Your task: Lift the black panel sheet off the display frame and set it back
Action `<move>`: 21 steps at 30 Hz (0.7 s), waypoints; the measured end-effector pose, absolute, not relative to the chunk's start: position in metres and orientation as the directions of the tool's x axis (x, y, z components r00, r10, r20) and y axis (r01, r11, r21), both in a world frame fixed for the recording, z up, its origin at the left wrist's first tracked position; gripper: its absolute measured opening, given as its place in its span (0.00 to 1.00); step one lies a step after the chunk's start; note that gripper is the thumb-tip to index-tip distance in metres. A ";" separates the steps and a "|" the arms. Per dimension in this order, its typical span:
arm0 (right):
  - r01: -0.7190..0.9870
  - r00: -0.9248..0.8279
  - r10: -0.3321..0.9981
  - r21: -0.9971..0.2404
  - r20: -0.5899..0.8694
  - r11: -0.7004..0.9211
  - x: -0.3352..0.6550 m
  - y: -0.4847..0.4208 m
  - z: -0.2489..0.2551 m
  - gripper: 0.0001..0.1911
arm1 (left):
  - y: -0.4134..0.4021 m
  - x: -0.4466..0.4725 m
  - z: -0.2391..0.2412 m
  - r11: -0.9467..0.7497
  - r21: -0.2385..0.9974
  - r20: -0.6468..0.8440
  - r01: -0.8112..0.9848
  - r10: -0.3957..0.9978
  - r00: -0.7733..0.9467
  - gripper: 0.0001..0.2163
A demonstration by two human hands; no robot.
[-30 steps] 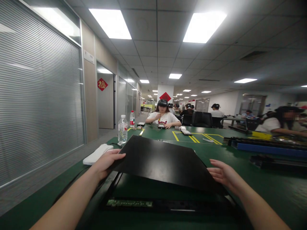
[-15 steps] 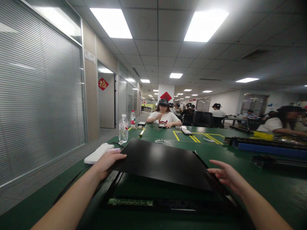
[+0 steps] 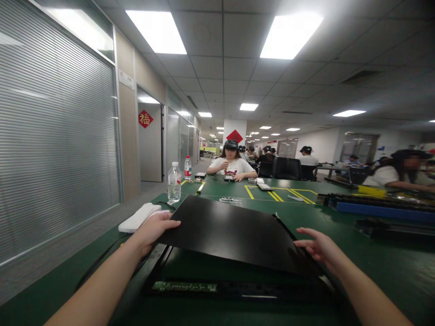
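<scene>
Lowered black panel [image 3: 234, 233], near edge hiding tray [image 3: 183, 287]

The left hand [image 3: 154, 228] grips the left edge of a black panel [image 3: 234, 233], thumb on top. The right hand [image 3: 319, 249] touches the panel's right edge with fingers extended. The panel is tilted, near edge raised above a black frame [image 3: 238, 290] lying on the green worktop [image 3: 390, 267]. A green circuit strip [image 3: 183, 286] lies inside the frame. A white case [image 3: 137, 218] lies just beside the left hand. A water bottle [image 3: 174, 182] stands behind it. Other people sit at the far end.
</scene>
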State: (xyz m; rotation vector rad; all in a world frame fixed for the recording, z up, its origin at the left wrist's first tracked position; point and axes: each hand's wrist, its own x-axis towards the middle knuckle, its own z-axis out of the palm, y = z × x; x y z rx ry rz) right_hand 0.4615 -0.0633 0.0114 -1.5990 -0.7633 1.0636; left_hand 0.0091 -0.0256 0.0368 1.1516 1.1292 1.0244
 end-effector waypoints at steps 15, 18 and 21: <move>0.114 0.443 0.880 -0.963 -0.172 -0.246 0.459 -0.065 0.010 0.26 | -0.025 0.006 0.036 0.115 0.993 -0.119 0.038 0.982 0.144 0.14; 0.120 0.452 0.879 -0.966 -0.152 -0.228 0.462 -0.064 0.009 0.25 | -0.024 0.008 0.033 0.102 0.992 -0.112 0.078 0.985 0.129 0.14; 0.137 0.477 0.869 -0.965 -0.135 -0.225 0.463 -0.064 0.010 0.26 | -0.024 0.012 0.030 0.096 0.988 -0.108 0.119 0.989 0.101 0.14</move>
